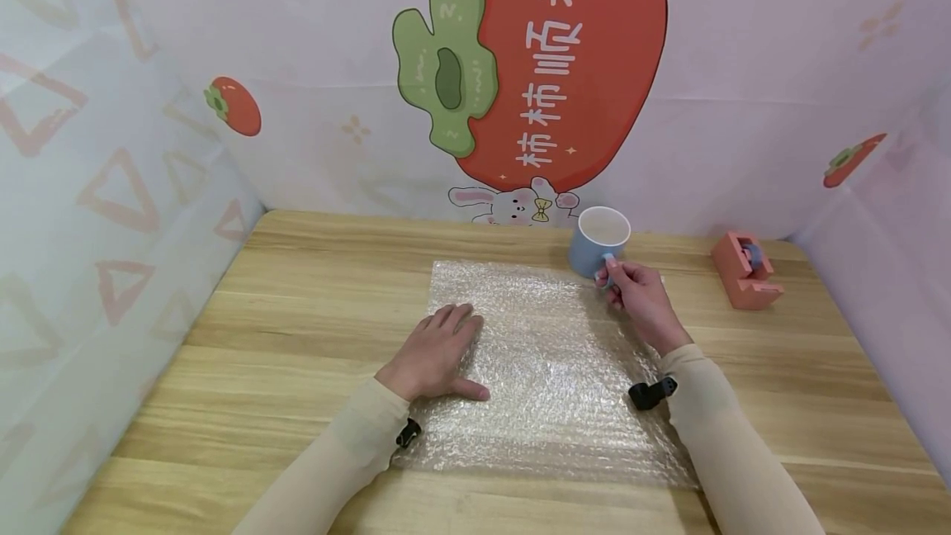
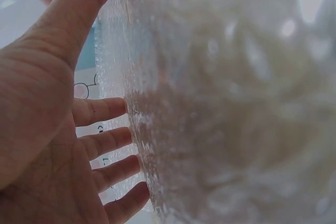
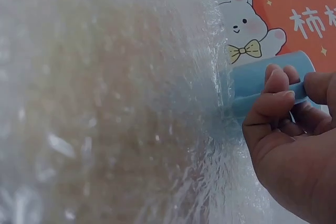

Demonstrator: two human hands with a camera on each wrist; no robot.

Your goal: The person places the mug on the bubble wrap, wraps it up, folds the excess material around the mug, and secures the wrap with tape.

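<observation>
Head: two hands (image 1: 437,360) (image 1: 645,300), one mug (image 1: 587,255), one sheet (image 1: 550,362)

A blue mug (image 1: 585,256), white inside, stands upright at the far edge of a flat, clear bubble-wrap sheet (image 1: 542,370); any overlap is hard to tell.

Both forearms reach in from the near side of the bench (image 1: 275,337) in pale sleeves. Left forearm (image 1: 327,461): angled forward and rightward. Left hand (image 1: 434,353): back facing up, fingers (image 2: 105,142) extended and slightly spread toward the far edge, thumb (image 1: 470,389) set well apart and pointing right. Right forearm (image 1: 735,444): angled forward and leftward. Right wrist (image 1: 678,345): roughly in line with its forearm. Right hand (image 1: 645,304): positioned nearer the far edge than the left hand, fingers curled inward, thumb brought against them in a pinch grip.
</observation>
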